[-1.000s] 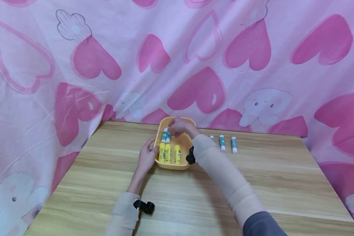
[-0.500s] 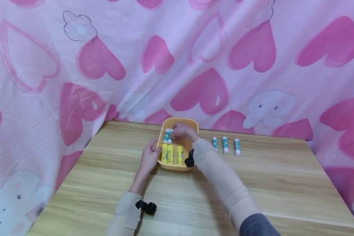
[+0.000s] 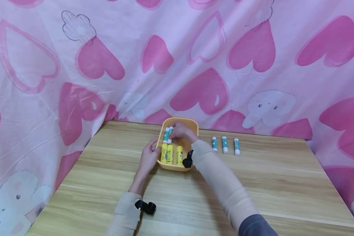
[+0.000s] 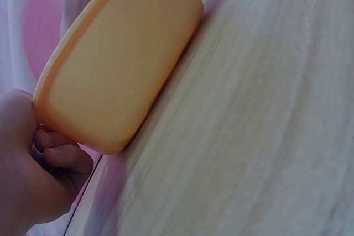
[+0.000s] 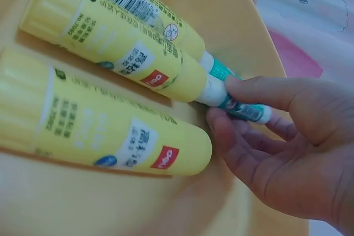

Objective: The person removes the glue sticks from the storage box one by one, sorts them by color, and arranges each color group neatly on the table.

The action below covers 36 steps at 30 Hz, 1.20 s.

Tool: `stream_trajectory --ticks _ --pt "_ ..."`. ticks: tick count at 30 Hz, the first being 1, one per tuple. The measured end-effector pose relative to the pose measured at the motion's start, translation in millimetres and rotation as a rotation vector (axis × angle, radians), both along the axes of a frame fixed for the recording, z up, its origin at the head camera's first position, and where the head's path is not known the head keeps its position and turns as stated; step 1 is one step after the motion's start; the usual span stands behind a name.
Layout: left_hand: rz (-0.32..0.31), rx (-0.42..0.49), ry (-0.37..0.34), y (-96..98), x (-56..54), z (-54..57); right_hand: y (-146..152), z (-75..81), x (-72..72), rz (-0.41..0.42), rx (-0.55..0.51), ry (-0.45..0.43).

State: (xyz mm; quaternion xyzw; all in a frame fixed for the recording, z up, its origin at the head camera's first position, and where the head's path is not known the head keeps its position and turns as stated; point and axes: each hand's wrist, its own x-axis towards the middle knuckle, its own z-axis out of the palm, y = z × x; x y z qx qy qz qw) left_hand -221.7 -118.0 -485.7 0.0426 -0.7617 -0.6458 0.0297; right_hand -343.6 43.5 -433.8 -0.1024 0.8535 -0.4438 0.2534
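Observation:
An orange plastic basket (image 3: 174, 167) sits on the wooden table, its left rim gripped by my left hand (image 3: 149, 156), thumb over the edge and fingers curled against the outside wall. Inside the basket, my right hand (image 5: 298, 136) pinches a small green-and-white glue stick (image 5: 243, 110) between thumb and fingers. This stick lies alongside another green glue stick (image 3: 166, 135) at the left wall. Three larger yellow glue sticks (image 5: 127, 117) lie in the near half, two side by side and one a little apart. The pinched stick's end is right at the tip of a yellow one.
Three more green-and-white glue sticks (image 3: 225, 145) lie in a row on the table (image 3: 268, 183), right of the basket. A pink heart-patterned cloth (image 3: 200, 91) hangs just behind the basket and the table's back edge.
The right hand and its pinched glue stick have shifted slightly toward the far end of the basket. The left hand keeps its grip on the rim. The head view has shifted a little.

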Motion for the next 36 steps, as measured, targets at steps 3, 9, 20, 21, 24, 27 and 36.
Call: stream_trajectory --ticks 3,9,20,21,24,27,36 --pt "-0.008 -0.001 0.004 0.4 0.3 -0.7 2.4 0.0 -0.4 -0.01 -0.015 0.027" --pt "-0.014 0.01 -0.012 1.1 0.6 -1.4 8.9 8.0 2.0 -0.032 -0.053 0.004" --pt "0.006 -0.015 -0.02 -0.6 2.4 0.6 24.8 31.3 -0.7 -0.026 -0.12 0.121" --pt "0.004 -0.014 -0.022 -0.7 2.1 0.7 26.1 32.3 -1.3 -0.024 -0.122 0.122" --pt "0.002 -0.01 -0.019 -0.6 1.3 0.8 29.1 34.5 -2.2 -0.015 -0.125 0.124" --pt "-0.001 -0.01 -0.018 -0.4 0.8 0.5 31.5 37.0 -2.1 -0.006 -0.125 0.128" --pt "-0.001 -0.012 -0.022 0.2 0.1 1.7 40.6 51.1 5.9 -0.01 -0.098 0.179"
